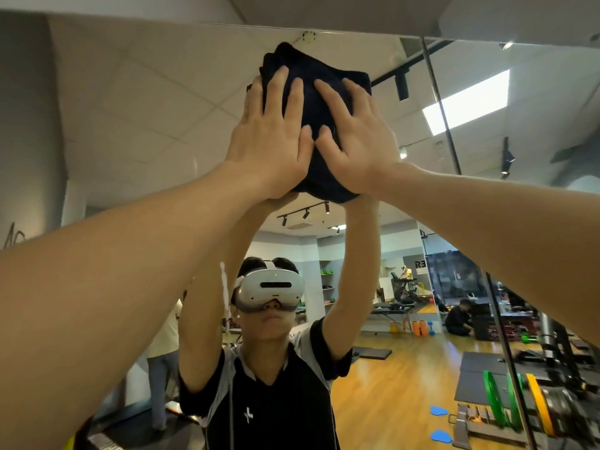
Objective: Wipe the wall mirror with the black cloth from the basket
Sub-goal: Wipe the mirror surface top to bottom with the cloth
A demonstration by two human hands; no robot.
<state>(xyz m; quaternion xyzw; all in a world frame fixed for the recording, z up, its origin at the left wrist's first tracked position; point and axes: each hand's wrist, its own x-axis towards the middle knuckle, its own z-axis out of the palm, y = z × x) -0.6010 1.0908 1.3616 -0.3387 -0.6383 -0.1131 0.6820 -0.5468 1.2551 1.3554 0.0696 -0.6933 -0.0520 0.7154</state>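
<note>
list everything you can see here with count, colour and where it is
folded black cloth: one, black, pressed flat high on the glass under both hands
large wall mirror: one, reflects the white tiled ceiling and a gym room; a dark vertical seam runs down its right side
white streak: one, on the glass below the cloth, left of the reflected headset
reflected white headset: one, lower centre
reflected weight plates: several, green and yellow, bottom right
reflected blue floor markers: two, on the wooden floor
reflected seated person: one, in dark clothes, far right
left hand: fingers straight, pressing the cloth
right hand: fingers straight, pressing the cloth
</note>
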